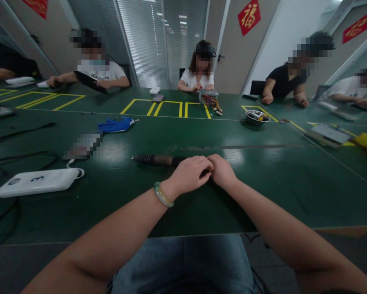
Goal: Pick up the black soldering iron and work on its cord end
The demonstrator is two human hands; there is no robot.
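In front of me a dark electric screwdriver [162, 160] with a brown band lies on the green table, its narrow tip pointing left. My left hand [191, 174] is curled in front of its right end and hides that part. My right hand [223, 171] is closed too, its fingers meeting those of my left hand. Between the two hands a dark spot shows; whether it is a small thing or shadow I cannot make out. A green and white bangle [163, 195] circles my left wrist.
To the left are a white power bank [38, 181] marked 3, a cabled phone [83, 145] and a blue glove [117, 124]. Farther off stand a metal bowl [257, 117] of parts and a power supply [208, 96] with coloured wires. Several people sit across the table [278, 175].
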